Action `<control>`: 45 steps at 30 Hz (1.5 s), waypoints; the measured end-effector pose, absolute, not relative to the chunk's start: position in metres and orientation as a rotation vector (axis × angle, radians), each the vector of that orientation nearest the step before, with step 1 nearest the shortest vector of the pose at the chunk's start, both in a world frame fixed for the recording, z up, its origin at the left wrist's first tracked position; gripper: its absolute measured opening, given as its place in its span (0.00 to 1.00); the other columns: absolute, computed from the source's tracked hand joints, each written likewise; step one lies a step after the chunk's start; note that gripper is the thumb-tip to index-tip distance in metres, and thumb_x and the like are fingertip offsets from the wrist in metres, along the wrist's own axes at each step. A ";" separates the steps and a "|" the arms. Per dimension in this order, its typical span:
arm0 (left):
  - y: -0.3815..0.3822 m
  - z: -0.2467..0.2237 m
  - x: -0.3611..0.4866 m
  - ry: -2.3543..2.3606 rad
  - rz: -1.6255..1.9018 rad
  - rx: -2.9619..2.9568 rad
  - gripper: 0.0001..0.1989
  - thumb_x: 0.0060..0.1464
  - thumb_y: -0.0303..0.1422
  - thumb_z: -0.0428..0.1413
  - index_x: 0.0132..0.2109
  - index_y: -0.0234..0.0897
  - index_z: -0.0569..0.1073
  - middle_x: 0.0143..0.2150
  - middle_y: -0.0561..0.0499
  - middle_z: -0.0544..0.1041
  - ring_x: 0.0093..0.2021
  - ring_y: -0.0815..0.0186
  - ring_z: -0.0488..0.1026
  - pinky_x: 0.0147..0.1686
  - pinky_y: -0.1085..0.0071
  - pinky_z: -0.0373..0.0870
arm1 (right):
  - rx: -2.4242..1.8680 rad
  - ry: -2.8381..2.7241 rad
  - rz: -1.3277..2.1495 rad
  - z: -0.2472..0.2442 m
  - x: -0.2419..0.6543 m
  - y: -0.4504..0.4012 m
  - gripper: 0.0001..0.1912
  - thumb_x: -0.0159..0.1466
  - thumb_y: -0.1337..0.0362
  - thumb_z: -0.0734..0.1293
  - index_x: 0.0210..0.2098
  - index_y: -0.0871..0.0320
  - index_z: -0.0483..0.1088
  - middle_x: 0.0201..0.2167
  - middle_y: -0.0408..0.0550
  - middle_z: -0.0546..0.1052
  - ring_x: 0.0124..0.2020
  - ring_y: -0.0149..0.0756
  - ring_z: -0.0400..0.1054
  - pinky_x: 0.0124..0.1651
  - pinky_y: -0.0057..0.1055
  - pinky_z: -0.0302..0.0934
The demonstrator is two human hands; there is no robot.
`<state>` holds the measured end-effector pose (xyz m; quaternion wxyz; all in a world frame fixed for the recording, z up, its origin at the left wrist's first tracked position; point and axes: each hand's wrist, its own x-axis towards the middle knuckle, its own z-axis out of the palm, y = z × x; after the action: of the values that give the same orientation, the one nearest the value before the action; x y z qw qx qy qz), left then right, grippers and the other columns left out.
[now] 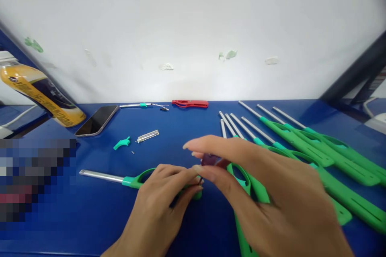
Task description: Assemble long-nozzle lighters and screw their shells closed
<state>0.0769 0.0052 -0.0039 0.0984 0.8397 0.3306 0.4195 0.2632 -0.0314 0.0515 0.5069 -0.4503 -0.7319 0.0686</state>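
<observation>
A green lighter [134,180] with a silver tube lies across the blue table, its tube pointing left. Wrapped over its handle is my left hand [165,196], thumb and index finger closed near the handle's right end. My right hand [259,184] pinches a small dark purple handle [209,160] above that end. A thin dark shaft under the purple handle reaches down between my left fingertips; its tip is hidden. A teal trigger piece [122,143], a clear fuel tube [147,136] and a tiny screw [133,152] lie beyond my left hand.
Several green lighters [301,144] cover the right side, some beneath my right hand. At the back lie a red lighter casing [190,104] and a metal rod with wires [135,105]. A phone [98,120] and a yellow bottle [45,94] are at the left, near a blurred object [27,180].
</observation>
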 end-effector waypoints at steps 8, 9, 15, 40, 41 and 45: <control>0.003 -0.005 0.074 1.016 1.099 2.499 0.09 0.69 0.27 0.57 0.48 0.44 0.81 0.41 0.56 0.87 0.35 0.68 0.84 0.36 0.74 0.79 | -1.058 -1.787 0.201 0.049 0.259 -0.024 0.16 0.72 0.73 0.67 0.54 0.50 0.79 0.45 0.38 0.87 0.42 0.29 0.83 0.44 0.21 0.77; 0.003 -0.005 0.073 1.009 1.097 2.510 0.09 0.69 0.27 0.57 0.49 0.44 0.81 0.41 0.56 0.87 0.36 0.68 0.84 0.36 0.75 0.79 | -1.066 -1.784 0.207 0.049 0.258 -0.024 0.16 0.72 0.73 0.67 0.54 0.50 0.79 0.45 0.38 0.87 0.42 0.29 0.83 0.44 0.21 0.77; 0.007 -0.010 0.050 1.001 0.942 2.676 0.12 0.68 0.31 0.60 0.57 0.46 0.79 0.54 0.52 0.84 0.51 0.60 0.81 0.51 0.65 0.79 | -1.062 -1.803 0.192 0.049 0.260 -0.027 0.26 0.69 0.80 0.63 0.60 0.52 0.78 0.53 0.36 0.85 0.48 0.24 0.82 0.54 0.14 0.72; 0.003 -0.021 0.039 0.926 0.793 2.698 0.16 0.72 0.26 0.53 0.63 0.39 0.74 0.54 0.47 0.81 0.49 0.58 0.77 0.48 0.59 0.75 | -1.155 -1.897 -0.177 0.036 0.256 -0.028 0.26 0.72 0.72 0.67 0.64 0.41 0.75 0.57 0.37 0.83 0.48 0.33 0.84 0.45 0.19 0.77; 0.003 -0.021 0.039 0.925 0.772 2.693 0.16 0.72 0.25 0.52 0.62 0.39 0.74 0.55 0.46 0.81 0.49 0.58 0.77 0.48 0.58 0.75 | -1.153 -1.840 -0.137 0.035 0.255 -0.028 0.23 0.73 0.70 0.67 0.61 0.39 0.76 0.54 0.35 0.84 0.46 0.33 0.84 0.44 0.20 0.78; 0.002 -0.019 0.040 0.928 0.702 2.702 0.16 0.73 0.26 0.51 0.63 0.40 0.73 0.55 0.46 0.80 0.48 0.57 0.77 0.47 0.56 0.74 | -1.199 -1.753 -0.234 0.034 0.253 -0.025 0.14 0.73 0.62 0.71 0.55 0.38 0.80 0.42 0.38 0.85 0.33 0.32 0.83 0.19 0.19 0.69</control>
<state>0.0395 0.0020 -0.0187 0.0996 0.9139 0.3139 0.2376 0.2527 -0.0248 0.0341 0.4816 -0.4919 -0.7190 -0.0958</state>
